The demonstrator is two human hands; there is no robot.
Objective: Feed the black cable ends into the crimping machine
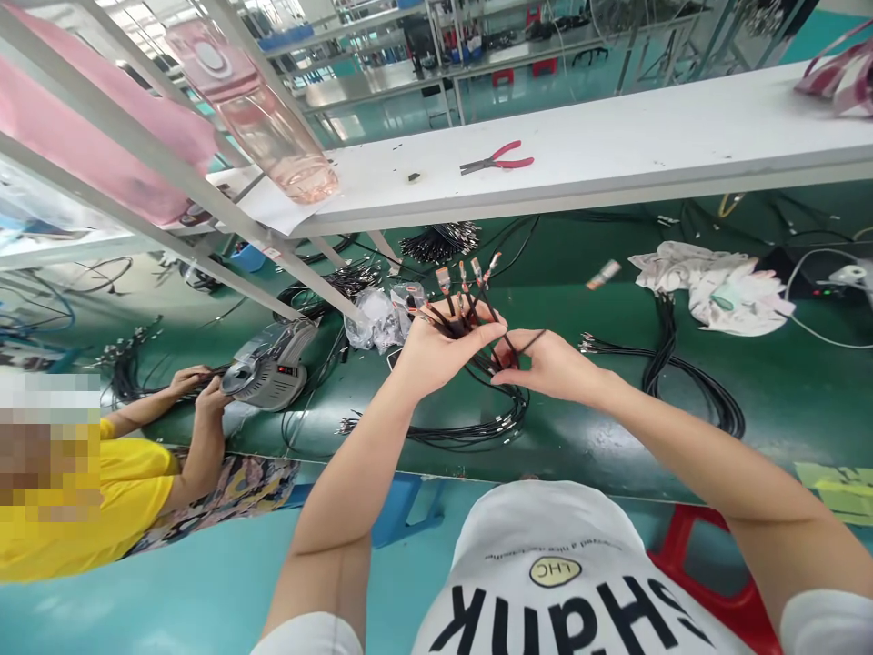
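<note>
Now | left hand [442,350] curled closed round cable bundle [476,307] | right hand [549,366], at its 3 o'clock, pinching one wire [531,343]

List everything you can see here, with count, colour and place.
cable bunch: one, black with connector tips, held between both hands
loose cables: several coils, black, on the green table
pliers: one, red-handled, on the white shelf
cloth: one, white, table right
plastic bags: a few, clear, left of the hands
grey machine: one, grey, by a co-worker's hands, left
co-worker: one, yellow shirt, far left
left hand: one, fingers closed on the cable bunch
right hand: one, fingers pinching a cable of the bunch
</note>
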